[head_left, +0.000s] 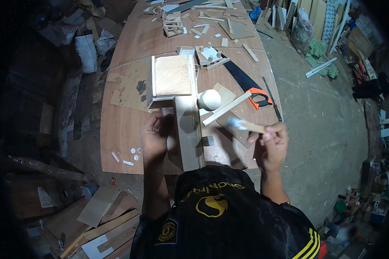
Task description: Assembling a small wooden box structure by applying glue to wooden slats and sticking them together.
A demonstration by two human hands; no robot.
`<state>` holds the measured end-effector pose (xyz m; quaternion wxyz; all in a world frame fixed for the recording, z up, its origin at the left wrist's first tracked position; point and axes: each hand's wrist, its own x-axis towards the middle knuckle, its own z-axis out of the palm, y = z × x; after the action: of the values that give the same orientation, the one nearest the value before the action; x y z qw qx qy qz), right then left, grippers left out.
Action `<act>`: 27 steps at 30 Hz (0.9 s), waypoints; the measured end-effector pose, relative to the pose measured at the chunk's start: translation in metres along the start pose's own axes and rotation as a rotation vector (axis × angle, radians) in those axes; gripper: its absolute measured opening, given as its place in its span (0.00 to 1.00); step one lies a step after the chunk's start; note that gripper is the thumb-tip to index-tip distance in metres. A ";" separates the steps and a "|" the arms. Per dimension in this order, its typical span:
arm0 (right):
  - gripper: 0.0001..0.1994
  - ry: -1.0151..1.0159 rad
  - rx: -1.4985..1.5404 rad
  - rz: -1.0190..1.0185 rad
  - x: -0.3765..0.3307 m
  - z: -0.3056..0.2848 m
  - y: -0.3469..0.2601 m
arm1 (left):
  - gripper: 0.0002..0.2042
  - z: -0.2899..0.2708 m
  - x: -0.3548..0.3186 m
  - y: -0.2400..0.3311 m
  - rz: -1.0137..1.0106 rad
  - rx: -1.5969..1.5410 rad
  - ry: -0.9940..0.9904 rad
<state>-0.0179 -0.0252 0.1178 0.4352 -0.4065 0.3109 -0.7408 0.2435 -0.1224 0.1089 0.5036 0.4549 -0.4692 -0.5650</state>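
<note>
In front of me on the table stands a wooden assembly: a boxy part with a pale top panel (173, 76), a long narrow board (189, 134) running toward me, and a round wooden knob (210, 100) on its right side. My left hand (153, 134) is at the left side of this assembly, fingers curled against it and partly hidden. My right hand (273, 144), to the right of the board, pinches a thin wooden stick (254, 127). White, paste-like stuff (236, 123) covers the stick's far end, which points left, apart from the assembly.
A handsaw with an orange and black handle (259, 98) lies right of the assembly, beside a wooden strip (227, 108). Small wooden frames (173, 25) and offcuts are scattered at the far end. White scraps (134, 154) lie near left. Boards (103, 207) are piled on the floor.
</note>
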 end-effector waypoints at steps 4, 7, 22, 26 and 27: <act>0.05 0.284 -0.297 -0.155 0.004 -0.052 -0.025 | 0.06 -0.008 -0.004 0.001 -0.076 0.107 0.110; 0.07 0.357 -0.871 0.031 0.006 -0.105 -0.042 | 0.06 -0.039 -0.015 -0.010 0.100 0.207 0.170; 0.10 0.347 -1.865 0.473 -0.030 -0.202 0.048 | 0.05 -0.122 -0.031 -0.057 -0.014 0.236 0.388; 0.15 0.241 -2.001 0.409 -0.034 -0.225 0.055 | 0.05 -0.182 -0.030 -0.077 -0.073 -0.657 -0.104; 0.18 0.275 -1.968 0.556 -0.026 -0.203 0.050 | 0.07 -0.139 -0.030 -0.050 -0.179 -0.270 0.474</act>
<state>-0.1680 -0.0016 -0.0285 0.0264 -0.4082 0.9097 -0.0717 0.3760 -0.0997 0.0403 0.6034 0.5428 -0.2170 -0.5423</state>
